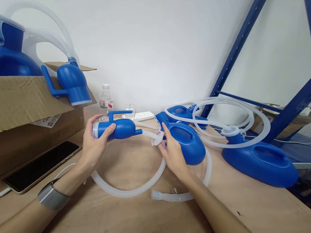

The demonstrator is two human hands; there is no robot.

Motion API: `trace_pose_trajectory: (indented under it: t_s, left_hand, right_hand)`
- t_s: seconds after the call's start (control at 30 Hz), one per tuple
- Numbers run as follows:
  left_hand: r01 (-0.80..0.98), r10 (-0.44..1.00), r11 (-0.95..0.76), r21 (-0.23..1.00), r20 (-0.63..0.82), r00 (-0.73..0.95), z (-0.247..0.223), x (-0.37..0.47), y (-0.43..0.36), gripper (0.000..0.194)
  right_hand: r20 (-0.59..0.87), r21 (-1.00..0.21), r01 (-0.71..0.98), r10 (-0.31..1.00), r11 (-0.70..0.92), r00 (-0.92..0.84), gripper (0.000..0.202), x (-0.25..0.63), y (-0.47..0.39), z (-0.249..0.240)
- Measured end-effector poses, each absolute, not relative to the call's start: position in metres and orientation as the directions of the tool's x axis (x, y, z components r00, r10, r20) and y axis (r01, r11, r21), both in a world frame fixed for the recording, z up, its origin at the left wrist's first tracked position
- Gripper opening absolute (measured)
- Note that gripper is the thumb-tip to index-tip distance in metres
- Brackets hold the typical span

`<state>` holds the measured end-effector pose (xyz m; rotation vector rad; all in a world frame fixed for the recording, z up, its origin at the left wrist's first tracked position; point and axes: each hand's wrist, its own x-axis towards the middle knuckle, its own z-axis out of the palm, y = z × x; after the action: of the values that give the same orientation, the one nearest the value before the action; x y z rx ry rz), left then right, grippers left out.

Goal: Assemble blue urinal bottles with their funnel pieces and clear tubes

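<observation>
My left hand (96, 138) is wrapped round a blue urinal cup (123, 129) with a handle on top, a pale rim at its left end and a narrow spout pointing right. My right hand (173, 150) grips the neck of a blue urinal bottle (191, 145), at its translucent white cap (157, 137). Fingers partly hide that neck. A clear hose (127, 192) curves on the table below both hands. Whether the hose near the spout is joined to it I cannot tell. One loose hose end (156, 195) lies in front of the right wrist.
At left stands a cardboard box (19, 104) with more blue urinal parts, beside a phone (42, 167) on a cable. A plastic bottle (104, 97) and a power strip (143, 116) are near the wall. Another blue bottle (261, 163) and coiled hoses lie right, before a blue metal rack (235, 54).
</observation>
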<state>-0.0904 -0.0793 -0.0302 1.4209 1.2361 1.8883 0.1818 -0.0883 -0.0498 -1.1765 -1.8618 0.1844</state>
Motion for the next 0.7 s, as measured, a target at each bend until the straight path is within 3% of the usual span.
trace_pose_trajectory:
  t_s: [0.17,0.33,0.43,0.57,0.7]
  left_hand:
    - [0.097,0.816,-0.463,0.881,0.467,-0.342,-0.022,-0.085,-0.086,0.066]
    - [0.048,0.822,-0.451,0.891,0.436,-0.365,-0.023,-0.087,-0.086,0.068]
    - [0.076,0.820,-0.450,0.890,0.445,-0.360,-0.024,-0.087,-0.086,0.069]
    - [0.105,0.830,-0.448,0.888,0.457,-0.319,-0.027,-0.084,-0.087,0.068]
    - [0.085,0.841,-0.438,0.895,0.441,-0.315,-0.026,-0.083,-0.088,0.068]
  right_hand:
    - [0.484,-0.781,0.400,0.870,0.480,-0.100,0.072,0.181,-0.083,-0.050]
    - [0.406,-0.880,0.203,0.902,0.429,-0.145,0.097,0.173,-0.085,-0.049]
    - [0.284,-0.949,0.118,0.955,0.293,-0.086,0.096,0.166,-0.089,-0.045]
    - [0.232,-0.964,0.148,0.971,0.223,0.050,0.093,0.163,-0.089,-0.042]
    - [0.297,-0.934,0.213,0.955,0.287,0.016,0.082,0.166,-0.088,-0.041]
